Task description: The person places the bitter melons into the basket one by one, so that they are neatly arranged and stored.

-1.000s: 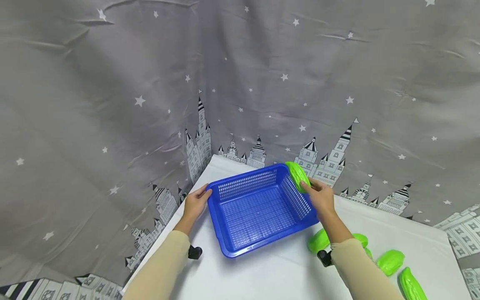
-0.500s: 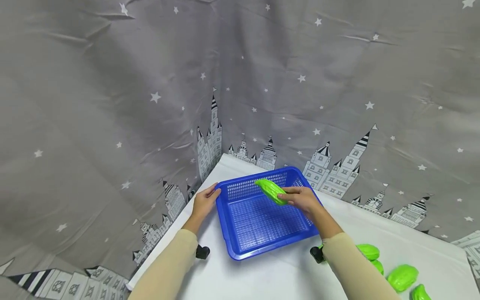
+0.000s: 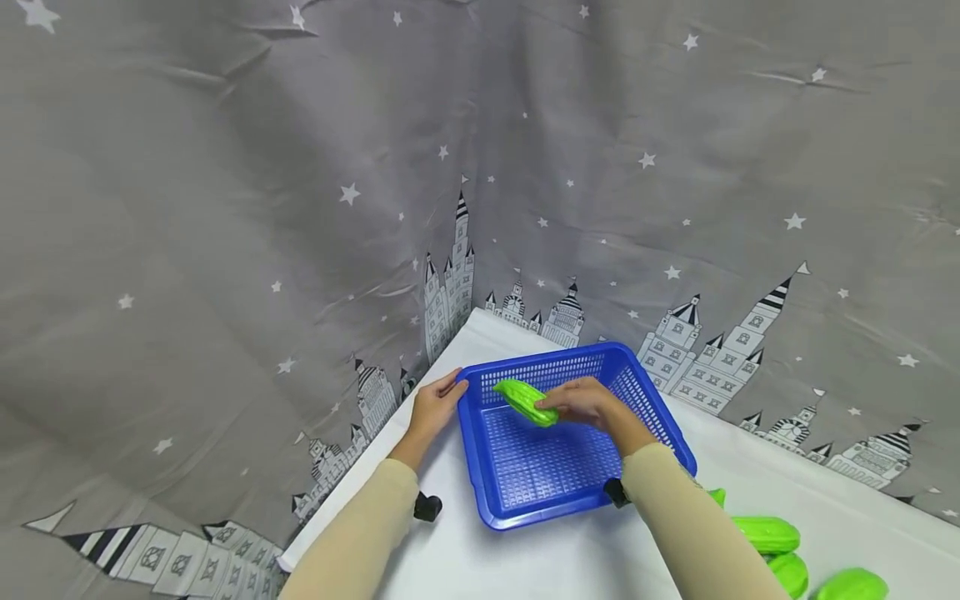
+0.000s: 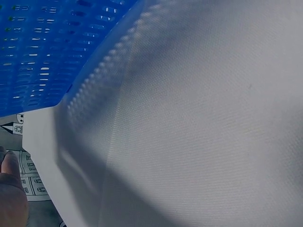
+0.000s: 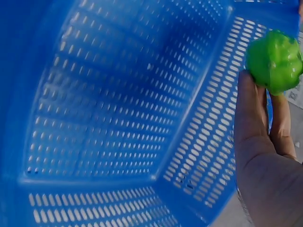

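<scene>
Green gourd (image 3: 525, 402) up over the basket, one of five in view! From the left: gray curtain (image 3: 187, 292) with printed castles and stars, then the white surface (image 3: 450, 558), a strip of it between its left edge and the single blue basket (image 3: 532, 479). Left hand (image 3: 431, 410) pinches the basket's far left corner. Next, the held gourd, its tip pointing toward that same corner, right hand (image 3: 585, 400) gripping its other end, and open room across to the basket's right wall. Past the basket's near right corner, four more gourds (image 3: 768, 533), some partly hidden or cut off.
</scene>
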Demonstrator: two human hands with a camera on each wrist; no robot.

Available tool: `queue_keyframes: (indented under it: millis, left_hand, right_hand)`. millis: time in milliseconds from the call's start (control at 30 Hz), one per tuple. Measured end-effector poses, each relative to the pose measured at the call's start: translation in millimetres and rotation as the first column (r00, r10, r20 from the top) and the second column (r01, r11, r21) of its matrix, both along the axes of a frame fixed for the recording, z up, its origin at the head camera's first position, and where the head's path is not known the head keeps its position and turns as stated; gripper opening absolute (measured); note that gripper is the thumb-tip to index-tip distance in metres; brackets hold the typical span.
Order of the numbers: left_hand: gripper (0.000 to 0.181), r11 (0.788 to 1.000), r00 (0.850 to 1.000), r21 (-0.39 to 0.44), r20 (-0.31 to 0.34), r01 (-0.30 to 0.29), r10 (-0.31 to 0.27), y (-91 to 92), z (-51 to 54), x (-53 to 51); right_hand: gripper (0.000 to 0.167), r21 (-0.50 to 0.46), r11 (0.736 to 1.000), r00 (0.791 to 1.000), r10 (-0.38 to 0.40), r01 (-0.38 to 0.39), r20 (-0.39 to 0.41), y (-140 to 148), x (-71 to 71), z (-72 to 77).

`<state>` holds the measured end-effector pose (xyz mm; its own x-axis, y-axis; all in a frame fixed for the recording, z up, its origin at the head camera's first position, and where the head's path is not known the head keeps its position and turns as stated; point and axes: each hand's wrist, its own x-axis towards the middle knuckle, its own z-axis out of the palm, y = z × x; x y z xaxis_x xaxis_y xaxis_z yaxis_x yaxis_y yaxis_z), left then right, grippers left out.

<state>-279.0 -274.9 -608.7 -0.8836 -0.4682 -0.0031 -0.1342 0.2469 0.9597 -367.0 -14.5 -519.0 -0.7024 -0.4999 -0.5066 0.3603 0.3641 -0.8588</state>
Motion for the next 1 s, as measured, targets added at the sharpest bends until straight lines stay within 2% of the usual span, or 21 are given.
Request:
queue_keyframes:
  millis: [267, 467, 633, 733, 900, 1000]
  left_hand:
    - [0.042, 1.0, 1.0, -0.019, 0.013, 0.004, -0.003, 4.6, 1.9, 3.7]
    - [0.041, 1.0, 1.0, -0.002, 0.017, 0.005, -0.005, 4.5, 5.1, 6.7]
    - [0.04, 1.0, 1.0, -0.006, 0.001, 0.009, -0.009, 5.6, 8.8, 6.0]
    - [0.04, 1.0, 1.0, -0.004, 0.005, 0.006, -0.006, 5.7, 7.9, 5.9]
    - [0.04, 1.0, 1.0, -0.01, 0.003, 0.002, -0.002, 5.0, 4.0, 6.7]
    - [0.04, 1.0, 1.0, -0.007, -0.001, 0.006, -0.006, 4.8, 4.4, 6.3]
  right_hand:
    - [0.025, 0.142, 0.99, 1.0, 0.025, -0.027, 0.019, -23, -3.4, -11.0]
    - [0.038, 0.249, 0.967, 0.999, 0.046, -0.052, 0.03, -42, -1.9, -22.7]
    - [0.051, 0.289, 0.954, 0.996, 0.076, -0.084, 0.042, -50, 1.4, -30.3]
    - [0.049, 0.345, 0.928, 0.99, 0.135, -0.138, 0.032, -52, 4.4, -35.0]
    - [0.042, 0.446, 0.869, 0.973, 0.232, -0.212, 0.01, -57, 10.2, -39.8]
    - [0.04, 0.458, 0.859, 0.97, 0.24, -0.228, 0.034, -63, 13.6, -42.4]
